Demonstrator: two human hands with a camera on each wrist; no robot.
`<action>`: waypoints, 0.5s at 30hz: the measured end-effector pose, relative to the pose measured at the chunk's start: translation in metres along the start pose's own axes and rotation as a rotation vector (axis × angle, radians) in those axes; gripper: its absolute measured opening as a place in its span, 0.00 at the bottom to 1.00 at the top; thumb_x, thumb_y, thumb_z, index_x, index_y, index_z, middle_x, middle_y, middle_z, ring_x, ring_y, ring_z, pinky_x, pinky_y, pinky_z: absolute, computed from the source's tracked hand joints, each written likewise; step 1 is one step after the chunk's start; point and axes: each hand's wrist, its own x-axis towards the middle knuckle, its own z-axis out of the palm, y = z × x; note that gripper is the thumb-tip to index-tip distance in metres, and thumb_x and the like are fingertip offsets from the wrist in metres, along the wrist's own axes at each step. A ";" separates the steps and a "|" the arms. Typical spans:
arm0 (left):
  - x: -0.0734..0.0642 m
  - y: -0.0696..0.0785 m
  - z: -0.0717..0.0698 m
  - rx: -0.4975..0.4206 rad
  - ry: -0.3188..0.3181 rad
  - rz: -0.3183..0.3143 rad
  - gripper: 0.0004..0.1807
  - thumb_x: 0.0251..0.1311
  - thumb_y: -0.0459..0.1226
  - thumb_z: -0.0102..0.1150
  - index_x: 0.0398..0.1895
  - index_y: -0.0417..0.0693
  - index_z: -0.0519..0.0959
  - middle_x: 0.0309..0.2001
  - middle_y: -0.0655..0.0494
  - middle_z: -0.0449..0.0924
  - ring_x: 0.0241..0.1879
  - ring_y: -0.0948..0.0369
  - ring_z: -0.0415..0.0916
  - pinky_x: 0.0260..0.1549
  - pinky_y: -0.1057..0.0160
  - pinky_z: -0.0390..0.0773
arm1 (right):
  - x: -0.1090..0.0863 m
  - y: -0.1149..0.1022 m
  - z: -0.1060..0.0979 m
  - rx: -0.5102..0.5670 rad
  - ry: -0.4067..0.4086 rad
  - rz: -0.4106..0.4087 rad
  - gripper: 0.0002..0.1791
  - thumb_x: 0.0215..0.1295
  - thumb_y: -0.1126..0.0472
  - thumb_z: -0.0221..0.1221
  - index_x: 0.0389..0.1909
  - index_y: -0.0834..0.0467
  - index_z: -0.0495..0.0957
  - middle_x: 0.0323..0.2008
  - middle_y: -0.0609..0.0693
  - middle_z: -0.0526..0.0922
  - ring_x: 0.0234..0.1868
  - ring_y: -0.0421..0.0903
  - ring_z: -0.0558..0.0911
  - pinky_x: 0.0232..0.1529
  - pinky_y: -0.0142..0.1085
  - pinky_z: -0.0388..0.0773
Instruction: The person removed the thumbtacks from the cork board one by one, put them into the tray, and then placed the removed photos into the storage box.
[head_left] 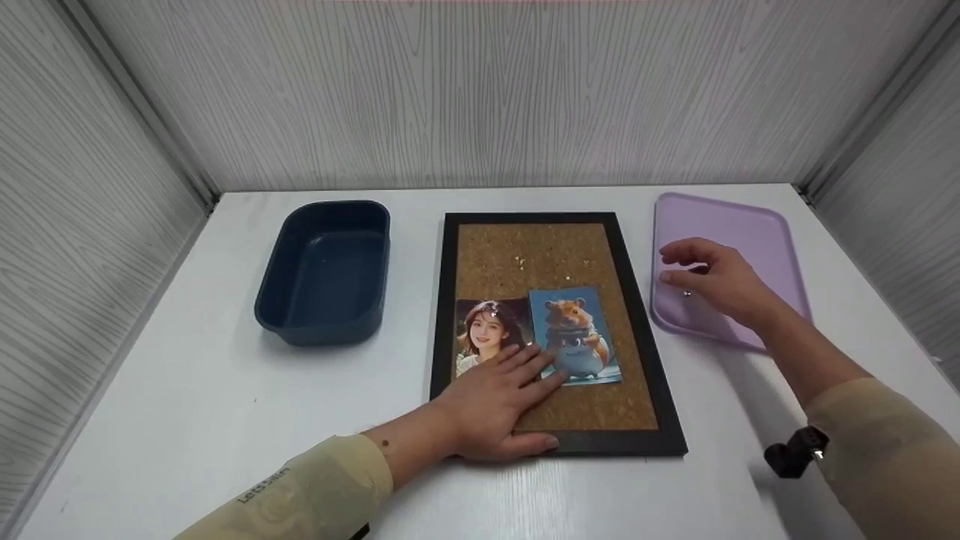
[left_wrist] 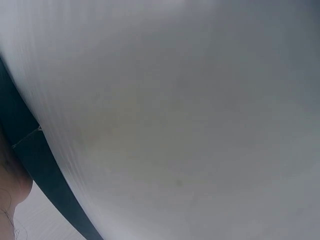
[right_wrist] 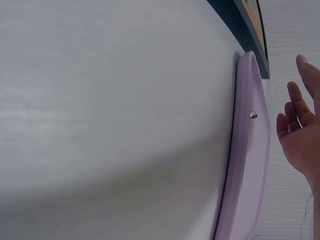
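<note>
Hamster picture (head_left: 577,330) and portrait photo (head_left: 484,330) lie side by side on the framed cork board (head_left: 525,240), in its lower half. Left hand (head_left: 491,405) rests across their lower parts, fingers straight, thumb on the frame's near edge — probably to stop the prints sliding. Right hand (head_left: 716,277) hovers over the lilac tray (head_left: 776,247), fingers loosely bent, thumb apart, nothing seen between them. Beneath, a small shiny piece (head_left: 687,293) sits in the tray — the raised rim likely keeps it from straying. Left of the board: navy bin (head_left: 322,334).
</note>
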 end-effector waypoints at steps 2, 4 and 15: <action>0.000 0.000 0.000 0.003 0.002 0.000 0.49 0.73 0.74 0.29 0.88 0.59 0.49 0.87 0.53 0.42 0.85 0.53 0.39 0.81 0.53 0.42 | 0.002 -0.005 0.004 0.019 -0.004 -0.009 0.26 0.74 0.55 0.68 0.67 0.63 0.77 0.61 0.61 0.81 0.61 0.52 0.74 0.48 0.27 0.78; -0.001 0.000 -0.001 0.004 0.003 0.000 0.49 0.73 0.74 0.30 0.88 0.59 0.50 0.87 0.53 0.43 0.85 0.53 0.40 0.81 0.53 0.42 | 0.003 -0.009 0.008 0.035 -0.010 -0.013 0.26 0.74 0.55 0.68 0.66 0.63 0.78 0.61 0.60 0.81 0.59 0.51 0.75 0.45 0.31 0.80; -0.001 -0.001 0.000 0.004 0.004 0.003 0.49 0.73 0.74 0.28 0.88 0.59 0.49 0.87 0.53 0.43 0.85 0.53 0.40 0.81 0.52 0.42 | 0.012 -0.026 0.029 0.071 -0.052 -0.068 0.26 0.73 0.56 0.68 0.66 0.64 0.78 0.62 0.62 0.81 0.63 0.58 0.74 0.58 0.30 0.73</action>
